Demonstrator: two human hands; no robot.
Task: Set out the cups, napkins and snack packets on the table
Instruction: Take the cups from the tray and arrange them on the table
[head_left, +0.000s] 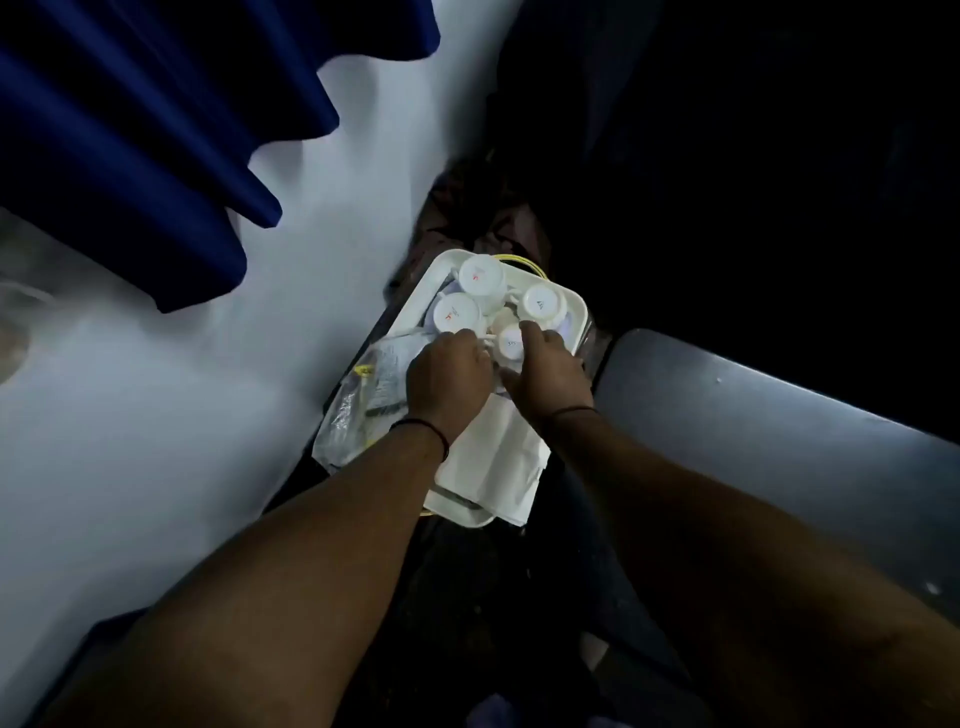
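I see both hands over the white tray (574, 304): left hand (451, 375) fingers curled, grip unclear; right hand (548, 375) fingers grip the six-o'clock cup (510, 344).

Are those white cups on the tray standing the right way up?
No, the four cups on the white tray sit upside down, their printed bases facing up, while both hands reach in among them.

A white rectangular plastic tray (574, 304) carries four upturned white cups (482, 276). White paper napkins (498, 457) and clear snack packets (358, 410) lie there too.
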